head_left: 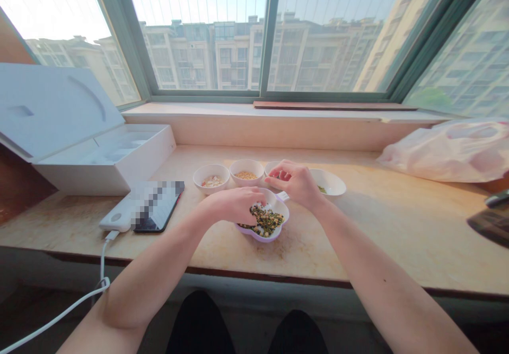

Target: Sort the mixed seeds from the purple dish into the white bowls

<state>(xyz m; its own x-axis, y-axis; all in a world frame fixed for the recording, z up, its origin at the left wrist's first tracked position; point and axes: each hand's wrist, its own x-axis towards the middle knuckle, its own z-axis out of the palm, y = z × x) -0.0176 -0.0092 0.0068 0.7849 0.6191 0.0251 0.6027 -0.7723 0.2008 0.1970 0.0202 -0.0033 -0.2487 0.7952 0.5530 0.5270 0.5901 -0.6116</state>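
A lilac heart-shaped dish (274,233) holds a heap of mixed green, yellow and pale beans and grains. My left hand (234,204) rests on its left rim, fingers curled into the mix in a pinch. My right hand (296,183) hovers just behind the dish, fingers pinched together over a small white bowl (271,167) with red bits. Behind stand a white bowl (211,177) of pale pieces, another bowl (247,171) of yellow grains, and a white saucer (332,182) with a few green bits.
An open white box (99,158) with its lid raised sits at the left. A white power bank (119,213) with a cable and a phone (159,213) lie beside it. A plastic bag (449,150) lies at the right, dark objects (491,221) at the right edge.
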